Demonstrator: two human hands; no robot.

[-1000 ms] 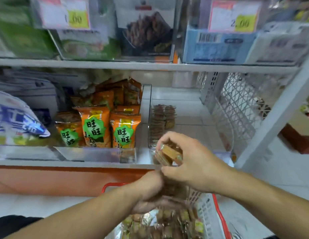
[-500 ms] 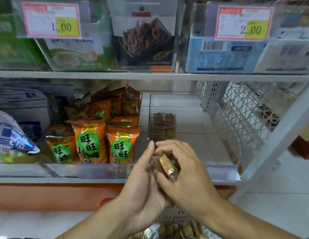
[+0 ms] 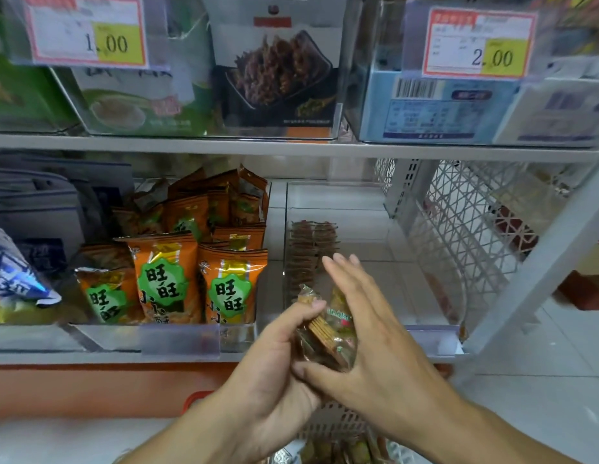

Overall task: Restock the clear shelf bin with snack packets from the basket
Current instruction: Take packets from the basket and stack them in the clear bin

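At nine o'clock the orange snack bags point(image 3: 164, 279) are seen unmoved in their bin; at centre the stack of snack packets point(image 3: 325, 333) has been lifted from the basket point(image 3: 335, 426) at six o'clock to the front lip of the clear shelf bin point(image 3: 422, 262); the left hand point(image 3: 274, 360) is curled round it in a closed grip; the right hand point(image 3: 368, 329), clasping half a second ago, is now flat and open against the stack; placement beside the brown packets point(image 3: 308, 249) at twelve o'clock is judged imminent.

white shelf point(image 3: 328, 202), clear bin point(image 3: 408, 262), seemingly orange packets point(image 3: 164, 272)
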